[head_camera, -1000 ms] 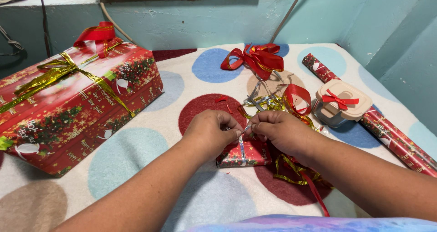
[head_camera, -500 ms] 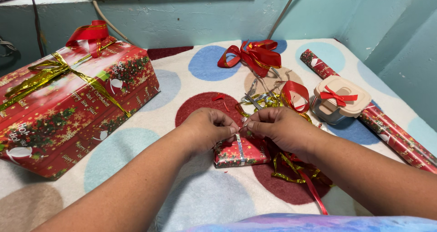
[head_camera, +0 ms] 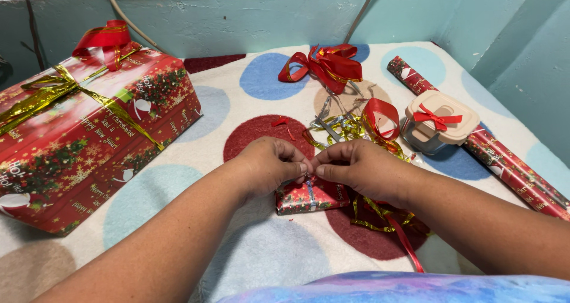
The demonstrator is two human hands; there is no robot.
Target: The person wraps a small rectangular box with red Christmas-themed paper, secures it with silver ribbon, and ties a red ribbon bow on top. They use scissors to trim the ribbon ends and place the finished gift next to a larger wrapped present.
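Two hands close together over a small wrapped gift point(head_camera: 310, 195), red with tiny pictures, lying on a soft blanket with big dots point(head_camera: 178, 184). Left hand point(head_camera: 270, 165) curled tight, fingertips pinching one end of a thin silver ribbon point(head_camera: 309, 190) just above the gift. Right hand point(head_camera: 356, 169) curled too, fingertips pinching the other end, tips of both hands almost touching. Silver ribbon running down across the middle of the little gift, top to bottom. Gift sitting partly on a dark red dot, just under both hands, near the middle of the blanket. Right beside it, under the right wrist, a messy pile of gold curly ribbon point(head_camera: 380, 211) with a red strip trailing toward the near edge. Behind the hands, more tangled gold and silver ribbon point(head_camera: 338, 128) and a red ribbon loop point(head_camera: 383, 117). Farther back, a big red bow point(head_camera: 323, 65) lying on a blue dot. Off to the right, a small box with a tan lid point(head_camera: 439, 123) and a little red bow on top, touching a long roll of red wrapping paper point(head_camera: 504, 160) lying slanted along the blanket's edge. Far to the left, well apart from the hands, a big wrapped present point(head_camera: 77, 136) in red paper, tied with shiny gold ribbon and topped with a red bow. Blue-green wall point(head_camera: 237, 18) behind everything.
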